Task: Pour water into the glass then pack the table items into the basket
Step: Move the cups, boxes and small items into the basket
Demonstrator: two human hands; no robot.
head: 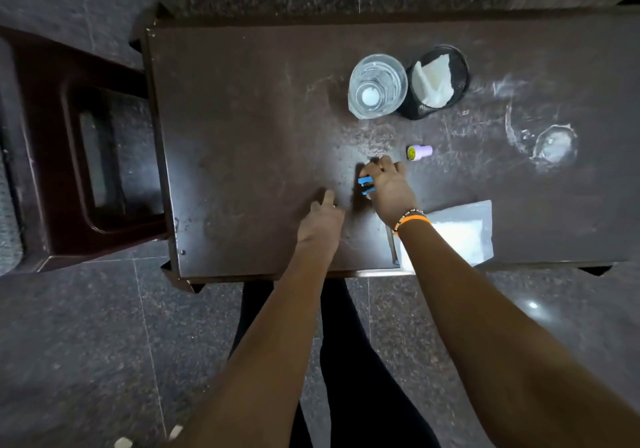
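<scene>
A clear glass [377,86] holding water stands at the back of the dark table [242,118], touching a black mesh basket [438,82] that holds a white tissue. A small lilac cylinder [419,152] with a yellow smiley end lies on its side in front of them. My right hand [388,184], with an orange wristband, is closed around a small blue and black object [365,185] at table level. My left hand [322,217] rests on the table just left of it, fingers loosely apart, holding nothing.
A white plastic pouch [460,233] lies at the table's near edge under my right forearm. A wet ring and puddle [554,146] mark the table at right. A dark brown plastic stool [76,157] stands left of the table.
</scene>
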